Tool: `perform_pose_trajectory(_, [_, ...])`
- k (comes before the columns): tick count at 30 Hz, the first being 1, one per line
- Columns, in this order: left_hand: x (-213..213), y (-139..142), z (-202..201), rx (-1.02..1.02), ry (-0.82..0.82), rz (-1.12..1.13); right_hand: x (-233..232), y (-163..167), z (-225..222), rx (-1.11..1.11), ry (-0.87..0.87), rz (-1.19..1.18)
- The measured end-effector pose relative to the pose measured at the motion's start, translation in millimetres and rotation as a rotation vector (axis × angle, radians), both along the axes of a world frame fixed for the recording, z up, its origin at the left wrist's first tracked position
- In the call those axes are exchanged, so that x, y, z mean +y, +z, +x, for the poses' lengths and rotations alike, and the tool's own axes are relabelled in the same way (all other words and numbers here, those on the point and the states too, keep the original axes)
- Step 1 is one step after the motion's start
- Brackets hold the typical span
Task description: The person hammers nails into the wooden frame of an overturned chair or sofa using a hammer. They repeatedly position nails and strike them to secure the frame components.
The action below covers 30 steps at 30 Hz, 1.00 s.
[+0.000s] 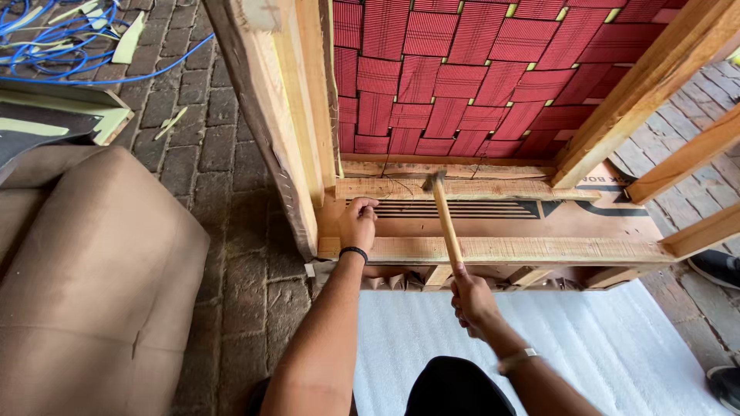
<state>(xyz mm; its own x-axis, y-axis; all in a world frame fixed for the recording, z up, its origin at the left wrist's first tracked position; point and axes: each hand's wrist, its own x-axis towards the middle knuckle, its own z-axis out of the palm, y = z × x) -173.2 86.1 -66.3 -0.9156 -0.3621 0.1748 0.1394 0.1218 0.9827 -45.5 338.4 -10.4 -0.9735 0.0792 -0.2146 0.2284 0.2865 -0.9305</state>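
— Head view: hammer (445, 219) where, lying how?
— Gripped in right hand (472, 302), handle running up and away, head over wooden frame (462, 189) rail. Left hand (358, 225) curled, fingertips pressed on cardboard panel (586, 223) just left.

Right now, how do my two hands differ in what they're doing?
The right hand grips a wooden-handled hammer by its end, head up at the frame's wooden rail. The left hand holds no tool and rests against the cardboard panel, fingers curled. The left wrist wears a dark band, the right a light strap. Both reach into the same frame.
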Motion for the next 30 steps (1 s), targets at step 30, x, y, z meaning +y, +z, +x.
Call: perform_pose_trajectory(30, [1.9,2.5,-0.5,0.042,0.048,0.035,-1.4,24.8,-10.9,-0.307,-0.094,-0.347])
